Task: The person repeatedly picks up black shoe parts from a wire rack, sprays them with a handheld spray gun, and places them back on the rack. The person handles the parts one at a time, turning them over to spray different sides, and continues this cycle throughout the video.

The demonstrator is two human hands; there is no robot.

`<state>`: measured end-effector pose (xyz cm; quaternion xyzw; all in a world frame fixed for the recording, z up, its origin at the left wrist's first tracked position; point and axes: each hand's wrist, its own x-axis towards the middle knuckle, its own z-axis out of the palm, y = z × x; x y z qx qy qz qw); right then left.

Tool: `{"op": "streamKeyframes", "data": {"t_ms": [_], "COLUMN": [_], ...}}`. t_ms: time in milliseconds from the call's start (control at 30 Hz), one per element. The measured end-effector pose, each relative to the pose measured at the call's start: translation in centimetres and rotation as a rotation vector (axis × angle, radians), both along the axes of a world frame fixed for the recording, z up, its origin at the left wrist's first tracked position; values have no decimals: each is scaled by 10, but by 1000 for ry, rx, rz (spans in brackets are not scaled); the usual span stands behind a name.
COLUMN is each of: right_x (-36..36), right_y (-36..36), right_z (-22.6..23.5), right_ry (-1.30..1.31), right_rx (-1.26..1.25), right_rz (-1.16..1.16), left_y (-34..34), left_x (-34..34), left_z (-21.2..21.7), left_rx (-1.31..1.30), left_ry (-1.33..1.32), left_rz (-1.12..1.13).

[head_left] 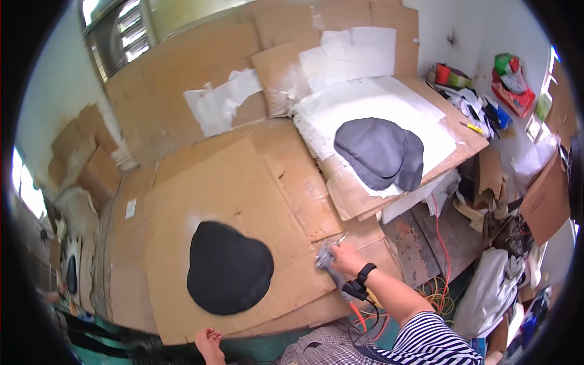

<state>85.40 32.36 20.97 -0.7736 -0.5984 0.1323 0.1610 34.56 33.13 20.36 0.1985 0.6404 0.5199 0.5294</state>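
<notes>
- The right hand comes in from the low right side. Its fingers are curled tight around a small grey spray tool.
- A black band sits on the wrist. A black hose and an orange hose hang down from the tool by the arm.
- The tool rests on the brown cardboard sheet that covers the floor.
- The black cap-shaped piece lies flat on that cardboard, near the tool and off to the left of the fingers. It is not touching them.
- Its long way runs from the upper left to the lower right. Its rounder, wider end is at the lower side.
- The right hand is the near one to it. The left hand does not show, so I cannot tell what its fingers do.
- A bare foot pokes in at the low edge, below the black piece.
- Farther away, up and to the right, a grey cap-shaped piece lies on a white sheet. It is well apart from the hand.
</notes>
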Motion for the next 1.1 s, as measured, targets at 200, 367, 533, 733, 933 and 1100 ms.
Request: {"op": "streamKeyframes", "data": {"t_ms": [200,367,533,733,933,1100], "right_x": [168,267,316,327,330,338], "right_y": [56,63,59,50,86,99], "right_z": [4,19,20,53,37,33], "right_ry": [-304,-607,-608,-474,-456,-406], "right_rx": [533,413,303,260,392,426], "right_rz": [-209,-316,-60,223,187,114], "left_y": [97,146,169,184,199,206], "left_x": [155,251,307,341,375,399], "left_z": [78,100,86,68,49,49], "left_rx": [102,148,116,49,-9,8], "left_ry": [187,203,149,146,133,155], "left_rz": [-326,-493,-597,-646,-684,-752]}}
